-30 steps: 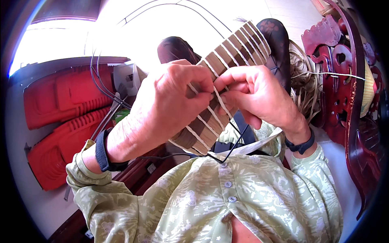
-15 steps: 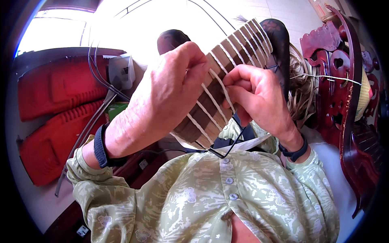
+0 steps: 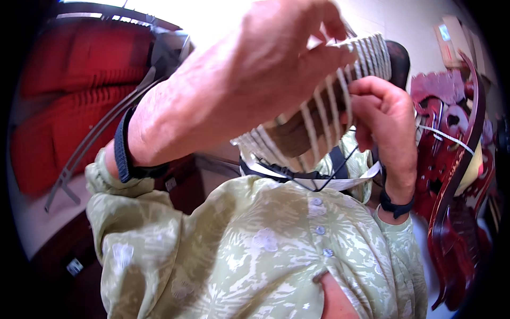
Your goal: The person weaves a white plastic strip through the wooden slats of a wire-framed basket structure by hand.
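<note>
A flat brown board (image 3: pixel 297 130), wound crosswise with rows of white cord (image 3: pixel 309 123), lies slanted over my lap. My left hand (image 3: pixel 313 40) is raised above the board's far side, its fingers curled and blurred; whatever is between them cannot be made out. The forearm covers much of the board's left part. At the board's right edge, my right hand (image 3: pixel 381 109) has thumb and bent forefinger closed at a strand of the cord. The turns are tightly spaced at the far end and wider apart in the middle.
Red ridged panels (image 3: pixel 79 106) lie at the left, beside thin grey metal rods (image 3: pixel 101 138). Carved dark-red wooden furniture (image 3: pixel 451 175) stands close on the right, with a cardboard box (image 3: pixel 451 42) behind it. A black strap cable (image 3: pixel 340 173) hangs in front of me.
My left hand has moved up and right, away from the board's near part. The board sits further right in view, and my right hand has shifted right with it.
</note>
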Demonstrator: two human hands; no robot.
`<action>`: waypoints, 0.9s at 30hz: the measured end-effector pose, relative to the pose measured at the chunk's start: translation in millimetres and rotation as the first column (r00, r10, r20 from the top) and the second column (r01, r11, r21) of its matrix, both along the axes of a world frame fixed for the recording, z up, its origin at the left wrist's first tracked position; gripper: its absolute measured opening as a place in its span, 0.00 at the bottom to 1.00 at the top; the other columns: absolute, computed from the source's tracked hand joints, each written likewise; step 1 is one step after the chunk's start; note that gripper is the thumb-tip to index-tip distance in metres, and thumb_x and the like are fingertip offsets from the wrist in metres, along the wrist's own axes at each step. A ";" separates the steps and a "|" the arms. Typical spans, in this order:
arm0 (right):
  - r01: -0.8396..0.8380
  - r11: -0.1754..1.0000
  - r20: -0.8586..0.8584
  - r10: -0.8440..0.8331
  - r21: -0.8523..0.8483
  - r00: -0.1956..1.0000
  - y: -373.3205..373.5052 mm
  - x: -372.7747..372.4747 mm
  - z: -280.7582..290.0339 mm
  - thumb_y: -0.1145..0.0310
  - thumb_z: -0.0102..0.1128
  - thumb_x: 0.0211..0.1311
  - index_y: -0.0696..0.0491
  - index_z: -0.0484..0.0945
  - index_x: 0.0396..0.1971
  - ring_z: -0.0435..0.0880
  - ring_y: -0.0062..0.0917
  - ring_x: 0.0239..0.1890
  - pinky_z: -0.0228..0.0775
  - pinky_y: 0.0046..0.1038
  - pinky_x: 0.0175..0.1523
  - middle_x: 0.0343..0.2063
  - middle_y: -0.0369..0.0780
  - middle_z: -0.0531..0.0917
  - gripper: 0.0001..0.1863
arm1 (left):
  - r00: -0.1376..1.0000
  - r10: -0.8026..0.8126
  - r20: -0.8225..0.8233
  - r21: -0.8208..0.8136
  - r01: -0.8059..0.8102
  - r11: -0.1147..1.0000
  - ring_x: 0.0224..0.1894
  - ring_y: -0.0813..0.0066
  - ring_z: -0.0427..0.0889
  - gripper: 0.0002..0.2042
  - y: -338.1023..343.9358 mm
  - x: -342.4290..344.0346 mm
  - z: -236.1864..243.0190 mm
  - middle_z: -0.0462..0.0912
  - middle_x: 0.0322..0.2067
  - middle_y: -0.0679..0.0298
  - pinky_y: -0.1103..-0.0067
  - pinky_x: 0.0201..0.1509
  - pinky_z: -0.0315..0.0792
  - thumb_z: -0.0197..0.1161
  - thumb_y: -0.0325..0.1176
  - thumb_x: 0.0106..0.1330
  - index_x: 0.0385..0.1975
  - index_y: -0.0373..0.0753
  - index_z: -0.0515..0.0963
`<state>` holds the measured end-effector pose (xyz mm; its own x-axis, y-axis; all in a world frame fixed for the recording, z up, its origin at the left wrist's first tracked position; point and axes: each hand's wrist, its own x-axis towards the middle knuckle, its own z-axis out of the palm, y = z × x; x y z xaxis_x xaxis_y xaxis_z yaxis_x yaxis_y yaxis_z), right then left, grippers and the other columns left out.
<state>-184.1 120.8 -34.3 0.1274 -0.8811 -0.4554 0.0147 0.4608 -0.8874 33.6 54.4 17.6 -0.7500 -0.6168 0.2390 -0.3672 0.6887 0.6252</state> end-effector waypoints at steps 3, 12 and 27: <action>0.030 0.999 0.110 -0.026 -0.036 0.994 -5.7 -7.7 -7.7 0.75 0.58 0.62 0.67 0.76 0.40 0.69 0.11 0.10 0.57 0.13 0.14 0.24 0.41 0.84 0.11 | 0.853 0.192 -0.486 0.090 -0.169 0.981 0.36 0.68 0.85 0.10 19.5 36.3 -5.5 0.83 0.41 0.50 0.77 0.41 0.78 0.51 0.28 0.74 0.46 0.29 0.74; 0.007 1.000 0.176 -0.005 -0.015 0.984 -27.5 -25.0 -2.2 0.72 0.55 0.64 0.60 0.76 0.42 0.62 0.07 0.08 0.47 0.12 0.13 0.22 0.34 0.80 0.10 | 0.367 0.822 -0.436 0.627 -0.531 0.570 0.36 0.82 0.82 0.06 98.6 126.6 -102.3 0.84 0.36 0.64 0.84 0.42 0.75 0.60 0.25 0.70 0.43 0.34 0.79; 0.056 0.997 0.095 -0.050 -0.054 0.994 -22.5 -16.0 -4.4 0.69 0.55 0.67 0.62 0.75 0.43 0.63 0.04 0.07 0.53 0.07 0.09 0.24 0.34 0.81 0.12 | 0.663 0.656 -0.361 0.363 -0.548 0.753 0.30 0.81 0.71 0.07 84.7 111.0 -116.3 0.76 0.26 0.70 0.82 0.35 0.69 0.73 0.25 0.54 0.32 0.37 0.84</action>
